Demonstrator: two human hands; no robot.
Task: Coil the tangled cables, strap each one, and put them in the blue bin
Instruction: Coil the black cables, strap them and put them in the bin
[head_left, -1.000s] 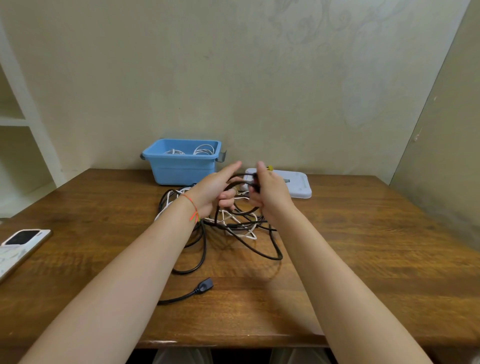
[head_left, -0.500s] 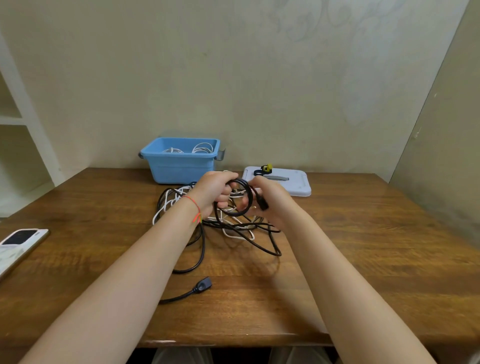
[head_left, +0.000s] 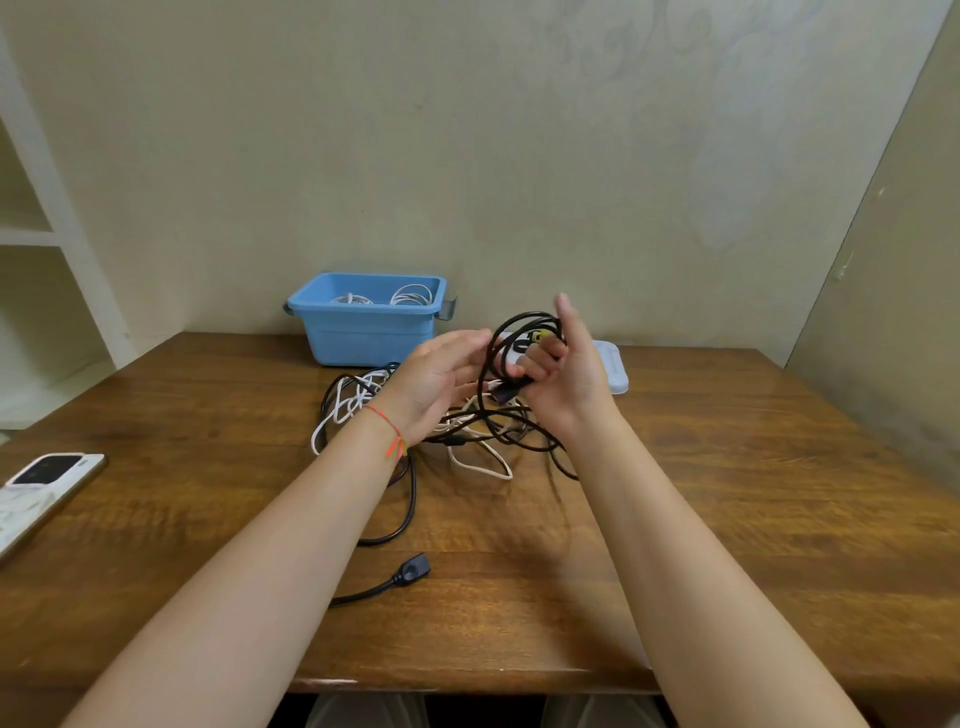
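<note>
Right hand (head_left: 566, 379) grips black cable coil (head_left: 511, 340) — left hand (head_left: 441, 382) slack, apparently touching.

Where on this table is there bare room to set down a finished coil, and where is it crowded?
Bare wood lies right of the right hand, past the white lid, and between the phone and the cable tangle. The tangle in front of the blue bin is crowded.
</note>
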